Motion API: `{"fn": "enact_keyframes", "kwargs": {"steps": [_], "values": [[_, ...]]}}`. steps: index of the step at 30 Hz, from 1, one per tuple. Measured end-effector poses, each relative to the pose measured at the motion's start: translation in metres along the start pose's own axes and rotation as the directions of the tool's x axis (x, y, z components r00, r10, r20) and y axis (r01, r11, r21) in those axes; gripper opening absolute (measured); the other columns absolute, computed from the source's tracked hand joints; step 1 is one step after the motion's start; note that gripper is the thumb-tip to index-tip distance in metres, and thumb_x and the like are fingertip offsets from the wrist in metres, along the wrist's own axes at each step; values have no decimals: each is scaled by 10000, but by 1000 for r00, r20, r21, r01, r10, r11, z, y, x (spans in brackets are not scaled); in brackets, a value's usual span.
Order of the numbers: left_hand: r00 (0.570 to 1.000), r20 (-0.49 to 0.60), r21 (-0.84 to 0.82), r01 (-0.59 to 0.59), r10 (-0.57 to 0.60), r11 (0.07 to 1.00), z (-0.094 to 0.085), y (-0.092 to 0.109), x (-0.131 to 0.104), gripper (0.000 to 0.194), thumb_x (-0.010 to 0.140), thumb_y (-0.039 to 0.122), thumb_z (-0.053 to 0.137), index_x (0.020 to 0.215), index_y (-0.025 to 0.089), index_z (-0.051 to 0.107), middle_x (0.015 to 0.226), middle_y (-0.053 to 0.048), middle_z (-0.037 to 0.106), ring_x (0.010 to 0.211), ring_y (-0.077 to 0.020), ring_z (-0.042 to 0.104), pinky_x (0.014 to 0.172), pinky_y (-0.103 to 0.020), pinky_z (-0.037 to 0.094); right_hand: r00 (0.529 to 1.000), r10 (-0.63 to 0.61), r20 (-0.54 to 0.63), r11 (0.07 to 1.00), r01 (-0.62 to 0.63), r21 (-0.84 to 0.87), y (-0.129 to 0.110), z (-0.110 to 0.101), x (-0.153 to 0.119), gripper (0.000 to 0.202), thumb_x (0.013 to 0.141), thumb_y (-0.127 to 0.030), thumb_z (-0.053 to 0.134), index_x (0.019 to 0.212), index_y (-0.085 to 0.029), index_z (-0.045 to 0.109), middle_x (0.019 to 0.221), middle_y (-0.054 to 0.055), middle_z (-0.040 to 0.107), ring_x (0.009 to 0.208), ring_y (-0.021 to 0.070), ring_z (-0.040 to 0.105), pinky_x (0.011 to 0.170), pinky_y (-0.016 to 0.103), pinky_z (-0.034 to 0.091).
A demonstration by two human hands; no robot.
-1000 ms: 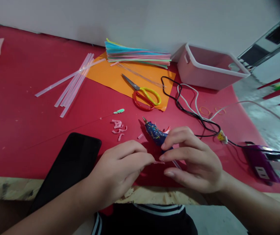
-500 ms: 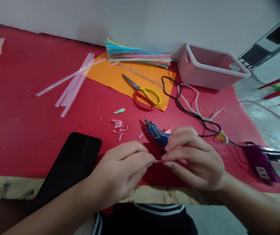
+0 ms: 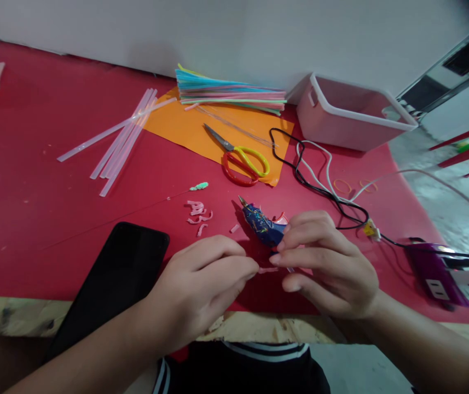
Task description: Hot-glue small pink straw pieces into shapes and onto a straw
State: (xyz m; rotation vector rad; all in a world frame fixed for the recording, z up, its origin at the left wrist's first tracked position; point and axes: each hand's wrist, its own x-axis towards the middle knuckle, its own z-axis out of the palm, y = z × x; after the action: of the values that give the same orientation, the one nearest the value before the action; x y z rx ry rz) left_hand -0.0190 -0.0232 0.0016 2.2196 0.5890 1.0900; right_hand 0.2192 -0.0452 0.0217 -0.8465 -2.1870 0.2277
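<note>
My left hand (image 3: 207, 284) pinches a small pink strip (image 3: 267, 270), whose free end sticks out to the right. Close by, my right hand (image 3: 328, 265) has its thumb and fingers apart, with the strip's tip just left of them. Behind the right hand lies a blue glue gun (image 3: 262, 224), partly hidden by the fingers, its metal nozzle pointing up and left. Several curled pink pieces (image 3: 197, 210) lie left of the glue gun, and a short pink bit (image 3: 235, 228) rests near its nozzle. A thin stem with a green fuzzy tip (image 3: 200, 186) lies farther back.
Scissors (image 3: 238, 156) lie on orange paper (image 3: 177, 126) below a bundle of pipe cleaners (image 3: 230, 93). Glue sticks (image 3: 125, 142) are at left, a phone (image 3: 115, 273) near the front edge. A pink bin (image 3: 336, 120), cables (image 3: 316, 189) and a purple power strip (image 3: 443, 279) stand right.
My right thumb has come away from its fingertips and released the end of the pink strip. My left hand keeps its pinch and has barely moved.
</note>
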Motion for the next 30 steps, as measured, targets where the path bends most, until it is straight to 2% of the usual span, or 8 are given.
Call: {"fn": "enact_keyframes", "kwargs": {"steps": [2,8,11,17,24,30], "values": [[1000,-1,-3,-8,8,1000,0,0,0,183,930,43,599,1031,165,691,926,-53,702,799,-129,666,738,-201,544,1000,23,-17,1000,-23,-15,-1,1,0,170,926,-325,680,1044,-203,695,874,40,676,854,178,636,836,390,540],[999,-15,-12,-34,33,999,4,0,1,132,914,39,630,992,123,698,917,-72,713,809,-130,666,775,-204,555,999,12,-50,1000,-12,4,-5,6,0,134,850,-127,712,970,-185,711,833,25,677,818,153,631,831,356,553],[1000,-6,4,-16,16,1000,6,1,2,97,891,51,662,957,114,695,897,-68,719,816,-131,660,797,-205,550,998,29,-52,1000,-30,-6,-5,8,0,129,845,-129,710,959,-188,714,825,26,677,819,160,632,813,359,555],[1000,-2,28,-20,20,999,6,2,5,118,870,36,646,837,146,672,777,-29,709,712,-123,616,724,-225,532,998,18,-55,999,-19,-30,-6,12,-1,105,833,-134,741,925,-177,715,812,27,691,824,164,640,805,360,557],[993,69,6,96,-96,995,6,4,7,174,848,49,599,707,138,649,666,-2,624,619,-105,544,606,-225,449,990,4,-138,985,-27,-169,-15,15,-4,132,798,-111,775,827,-204,687,737,-24,677,800,151,644,748,345,511],[990,48,102,131,-136,986,6,3,6,181,837,80,609,671,147,629,640,9,609,634,-119,514,647,-266,420,990,-24,-140,969,-11,-249,-16,21,-11,112,831,-126,764,858,-204,689,766,-26,677,833,149,637,774,347,482]]}}
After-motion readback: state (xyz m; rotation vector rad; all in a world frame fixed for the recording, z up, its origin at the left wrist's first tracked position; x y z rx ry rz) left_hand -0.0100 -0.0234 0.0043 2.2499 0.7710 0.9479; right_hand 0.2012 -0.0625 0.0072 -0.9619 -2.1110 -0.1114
